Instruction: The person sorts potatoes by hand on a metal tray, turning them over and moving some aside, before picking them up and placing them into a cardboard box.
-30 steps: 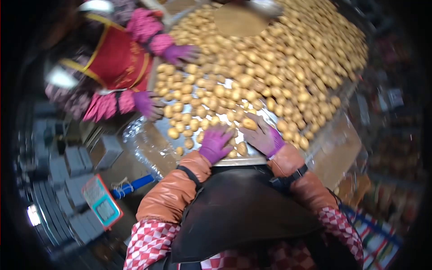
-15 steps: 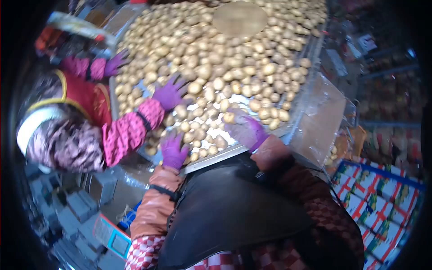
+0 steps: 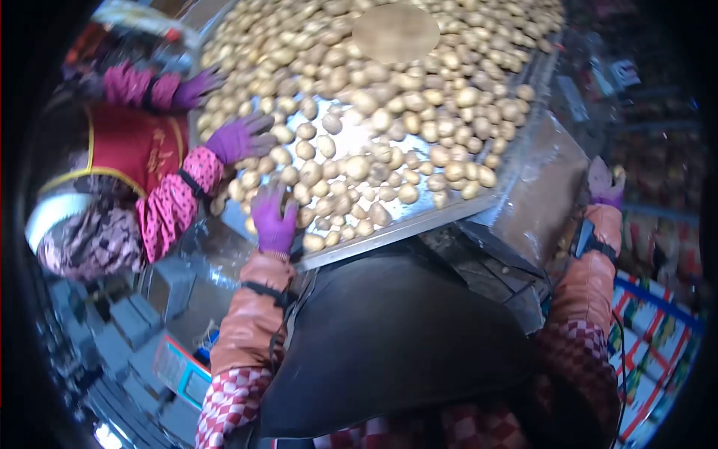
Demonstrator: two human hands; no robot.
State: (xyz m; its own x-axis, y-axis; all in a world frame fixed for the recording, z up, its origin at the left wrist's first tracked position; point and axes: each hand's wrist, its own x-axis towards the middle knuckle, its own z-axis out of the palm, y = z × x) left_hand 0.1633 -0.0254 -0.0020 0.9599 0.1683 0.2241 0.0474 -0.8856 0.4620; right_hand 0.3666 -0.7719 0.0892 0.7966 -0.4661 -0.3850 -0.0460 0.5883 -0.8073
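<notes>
Many small potatoes [image 3: 357, 167] cover a metal sorting table [image 3: 396, 233], loosely scattered nearest me and packed closer at the far side. At the table's near left, my left hand [image 3: 274, 218] in a purple glove rests against the potatoes, its fingers apart and gripping none. Out beyond the table's right side, my right hand [image 3: 604, 184], in a purple glove with a greyish palm, is raised with its fingers curled round a yellowish potato [image 3: 618, 173], only partly visible. A brown cardboard box wrapped in plastic [image 3: 535, 187] lies between that hand and the table.
A co-worker in a red apron [image 3: 142, 146] stands at the left, with one purple-gloved hand [image 3: 238, 138] on the potatoes and another [image 3: 197, 87] at the table edge. Printed boxes [image 3: 636, 352] are stacked at lower right. Grey crates [image 3: 134, 329] stand lower left.
My right hand has left the table and swung far right past the cardboard box, with a potato. My left hand moved slightly up and left. The co-worker's nearer hand drew back left.
</notes>
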